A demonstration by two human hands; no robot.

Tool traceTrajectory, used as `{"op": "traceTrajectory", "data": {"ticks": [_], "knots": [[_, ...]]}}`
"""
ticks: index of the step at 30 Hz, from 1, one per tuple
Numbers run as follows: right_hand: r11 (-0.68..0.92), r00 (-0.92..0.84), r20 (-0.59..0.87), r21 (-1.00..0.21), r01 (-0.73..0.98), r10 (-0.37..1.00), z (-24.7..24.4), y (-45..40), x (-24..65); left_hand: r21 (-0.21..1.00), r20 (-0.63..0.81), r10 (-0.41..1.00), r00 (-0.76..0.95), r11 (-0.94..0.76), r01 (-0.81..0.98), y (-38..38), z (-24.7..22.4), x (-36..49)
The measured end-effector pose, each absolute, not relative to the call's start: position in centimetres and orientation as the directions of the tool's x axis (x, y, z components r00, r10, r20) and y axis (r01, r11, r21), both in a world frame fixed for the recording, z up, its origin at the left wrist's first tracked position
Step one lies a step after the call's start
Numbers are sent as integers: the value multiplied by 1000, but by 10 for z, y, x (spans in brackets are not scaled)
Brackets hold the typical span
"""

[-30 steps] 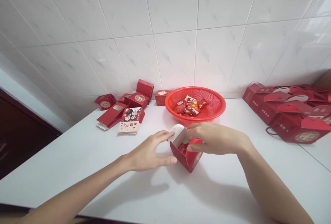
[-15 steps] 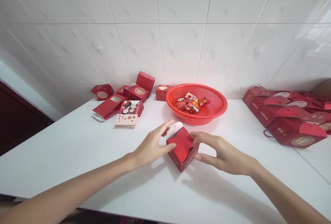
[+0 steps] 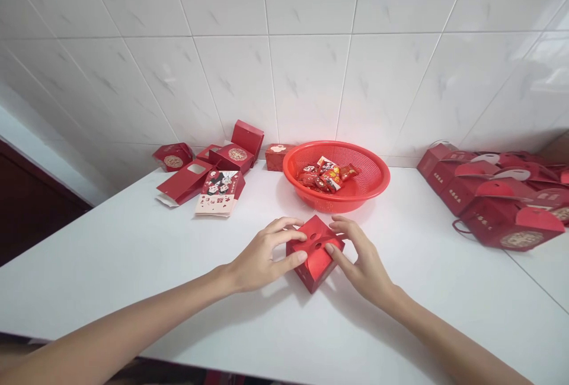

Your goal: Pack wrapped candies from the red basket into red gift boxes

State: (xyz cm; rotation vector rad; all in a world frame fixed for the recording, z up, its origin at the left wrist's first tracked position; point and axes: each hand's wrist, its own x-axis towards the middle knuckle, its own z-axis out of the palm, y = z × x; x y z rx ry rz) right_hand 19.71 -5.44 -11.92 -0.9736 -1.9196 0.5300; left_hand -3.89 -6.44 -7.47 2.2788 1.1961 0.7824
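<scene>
A small red paper gift box (image 3: 315, 265) stands on the white table with a corner towards me. Its top flaps are folded inward, and two round holes show near their middle. My left hand (image 3: 271, 254) grips it from the left, thumb and fingertips resting on the flaps. From the right, my right hand (image 3: 362, 257) grips it too, its thumb on a flap and its fingers round the far right side. Behind the box is a red plastic colander (image 3: 368, 174) with several wrapped sweets (image 3: 329, 176) in it.
Red cartons and a printed box (image 3: 220, 192) lie at the back left by the tiled wall. A small red box (image 3: 275, 158) stands beside the colander. Several red handled gift boxes (image 3: 511, 228) are grouped at the right. The table's front edge runs below my forearms.
The raised white-lined left flap has been folded down onto the box top. My right hand has shifted up along the right side, its thumb now on the flaps.
</scene>
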Motion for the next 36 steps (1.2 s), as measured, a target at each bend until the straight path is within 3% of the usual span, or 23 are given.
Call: {"op": "traceTrajectory", "data": {"ticks": [11, 18, 29, 36], "knots": [[637, -319, 552, -639, 432, 770, -117, -60, 193, 605, 223, 841, 492, -515, 607, -67, -76, -41], [590, -337, 485, -634, 499, 807, -122, -67, 191, 585, 241, 821, 517, -549, 597, -69, -78, -40], [621, -391, 532, -368, 692, 751, -120, -86, 181, 554, 258, 822, 508, -557, 619, -74, -82, -37], [642, -443, 525, -293, 708, 727, -128, -88, 179, 527, 262, 803, 535, -584, 618, -75, -79, -37]]}}
